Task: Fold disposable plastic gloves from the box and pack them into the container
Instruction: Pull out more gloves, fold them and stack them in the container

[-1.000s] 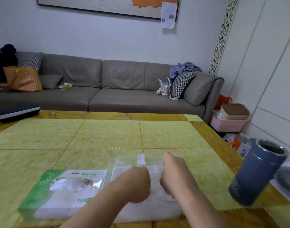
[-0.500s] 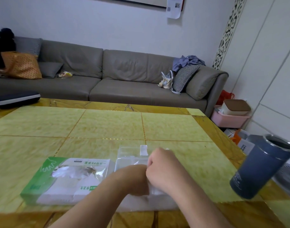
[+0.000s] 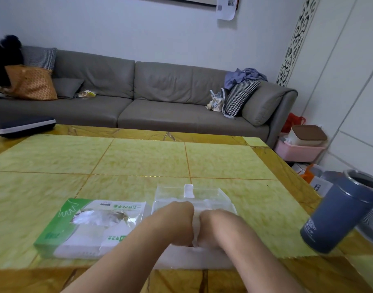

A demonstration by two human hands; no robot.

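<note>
Blue tumbler [image 3: 340,212] at table [image 3: 139,157] right edge; grey sofa [image 3: 160,92] behind w/ cushions.

I am holding my left hand [image 3: 174,224] and right hand [image 3: 215,228] knuckles-up, side by side and nearly touching, fingers curling downward out of sight, forearms converging toward them.

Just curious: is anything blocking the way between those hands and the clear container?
Nothing visible does. The left hand and right hand are side by side over the open clear container, with thin plastic between them.
</note>
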